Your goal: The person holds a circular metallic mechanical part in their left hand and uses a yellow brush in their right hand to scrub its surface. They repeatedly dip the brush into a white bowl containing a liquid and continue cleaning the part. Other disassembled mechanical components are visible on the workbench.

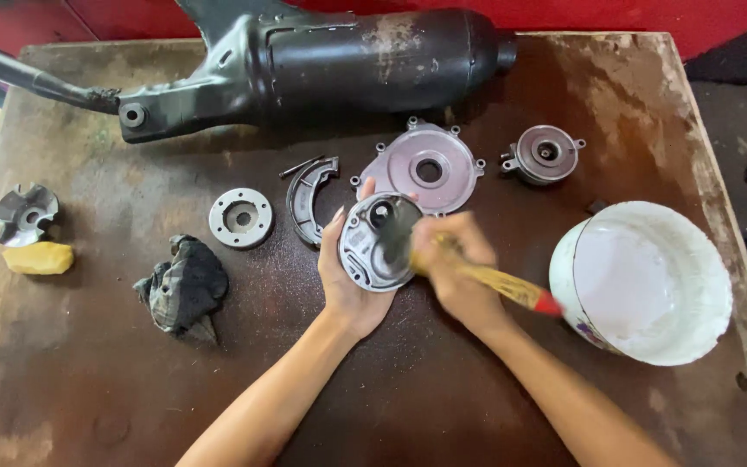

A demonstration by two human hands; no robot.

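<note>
The round grey cast-metal cover (376, 244) sits tilted above the middle of the worn brown surface (88, 372), cupped from the left by the left hand (345, 275). It looks stiff, fairly heavy and probably greasy, so the rim gives the surest hold. The right hand (451, 268) is closed around a yellow-handled paintbrush (499, 281), bristles on the cover, near the white plastic bucket (650, 281).

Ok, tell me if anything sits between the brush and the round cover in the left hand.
Nothing visible does. The left hand holds the round cover up off the table, and the brush in the right hand has its blurred bristles right on the cover's face.
</note>
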